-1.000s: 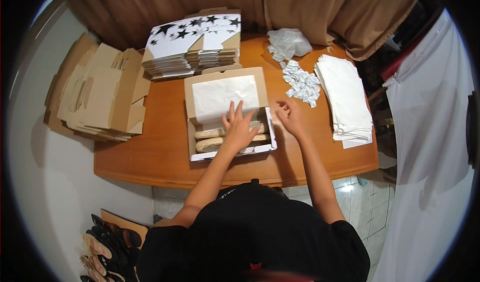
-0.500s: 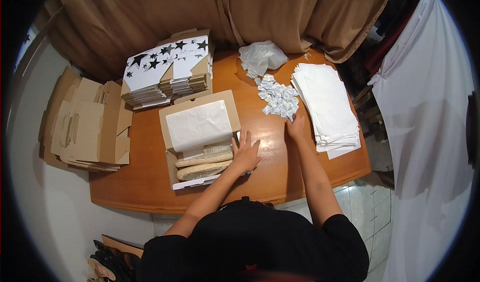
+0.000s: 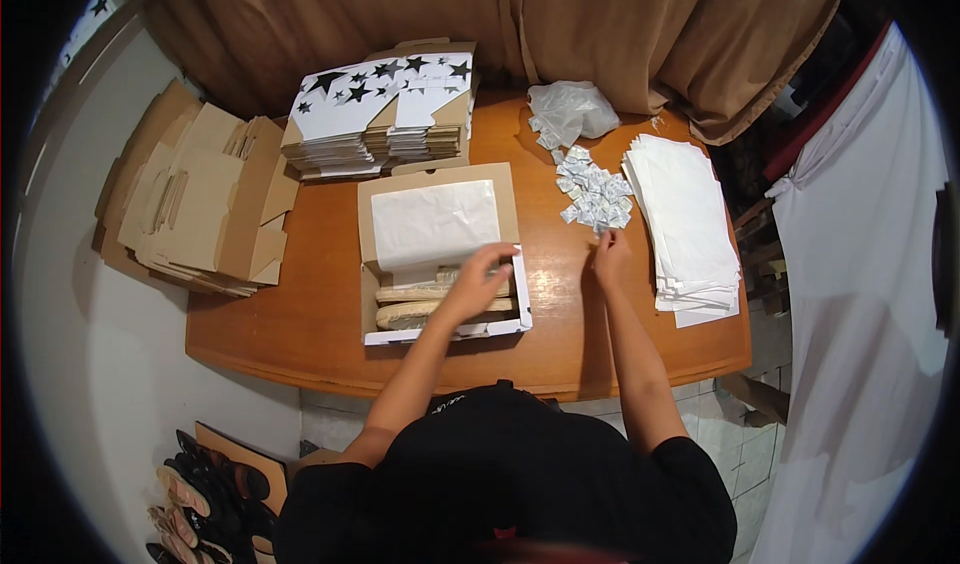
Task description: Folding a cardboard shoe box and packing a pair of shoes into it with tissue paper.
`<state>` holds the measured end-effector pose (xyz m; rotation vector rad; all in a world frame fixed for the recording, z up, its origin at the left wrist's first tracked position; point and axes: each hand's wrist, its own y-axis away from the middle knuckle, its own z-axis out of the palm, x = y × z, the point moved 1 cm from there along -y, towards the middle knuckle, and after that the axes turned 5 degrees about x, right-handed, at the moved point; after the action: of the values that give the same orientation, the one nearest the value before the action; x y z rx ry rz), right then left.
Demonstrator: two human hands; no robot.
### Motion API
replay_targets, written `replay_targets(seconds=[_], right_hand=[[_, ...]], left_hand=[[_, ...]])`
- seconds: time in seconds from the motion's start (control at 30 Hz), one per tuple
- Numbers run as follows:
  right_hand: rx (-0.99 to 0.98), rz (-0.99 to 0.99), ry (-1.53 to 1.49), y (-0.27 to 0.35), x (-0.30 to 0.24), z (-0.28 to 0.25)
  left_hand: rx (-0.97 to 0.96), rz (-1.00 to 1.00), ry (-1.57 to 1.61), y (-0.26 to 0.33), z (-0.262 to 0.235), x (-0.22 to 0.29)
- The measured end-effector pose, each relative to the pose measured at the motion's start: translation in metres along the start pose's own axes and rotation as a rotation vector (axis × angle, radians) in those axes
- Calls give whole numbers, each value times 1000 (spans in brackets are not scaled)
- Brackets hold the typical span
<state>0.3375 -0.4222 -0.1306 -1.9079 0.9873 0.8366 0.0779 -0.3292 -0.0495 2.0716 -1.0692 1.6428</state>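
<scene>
An open cardboard box (image 3: 372,264) lies on the wooden table (image 3: 310,314), its lid back and lined with white tissue paper (image 3: 435,222). A pair of beige flat shoes (image 3: 410,309) lies inside. My left hand (image 3: 482,276) rests over the box, fingers touching the tissue's lower edge. My right hand (image 3: 610,249) reaches to the near edge of a pile of small white sachets (image 3: 593,192), fingertips pinched at one of them.
A stack of white paper sheets (image 3: 685,219) lies right of the sachets. A crumpled clear plastic bag (image 3: 570,109) sits behind them. Folded star-printed boxes (image 3: 385,104) are stacked at the back. Flat cardboard blanks (image 3: 195,204) lie at the left. Shoes (image 3: 200,494) sit on the floor.
My right hand has moved from the box's right edge out to the sachet pile. My left hand stayed on the box. The view shifted as my head moved.
</scene>
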Motion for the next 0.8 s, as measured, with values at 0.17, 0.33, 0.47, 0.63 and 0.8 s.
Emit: replay_targets(seconds=[0.17,0.33,0.47,0.63,0.8], right_hand=[[-289,-43,-462,58,-70,30],[-682,-420,-237,100,-168,26],[-724,-535,-107,122,-176,55],[-405,-586,-101,113,-177,68],[-186,-429,266,76,-180,86]], left_hand=[[294,-124,-20,3,-73,-21],[493,-97,-559,3,-135,-50],[464,-313,-419,10,-148,-71],[379,-385,-472,13,-147,-75],[353,-316,-471,6,-157,-74]])
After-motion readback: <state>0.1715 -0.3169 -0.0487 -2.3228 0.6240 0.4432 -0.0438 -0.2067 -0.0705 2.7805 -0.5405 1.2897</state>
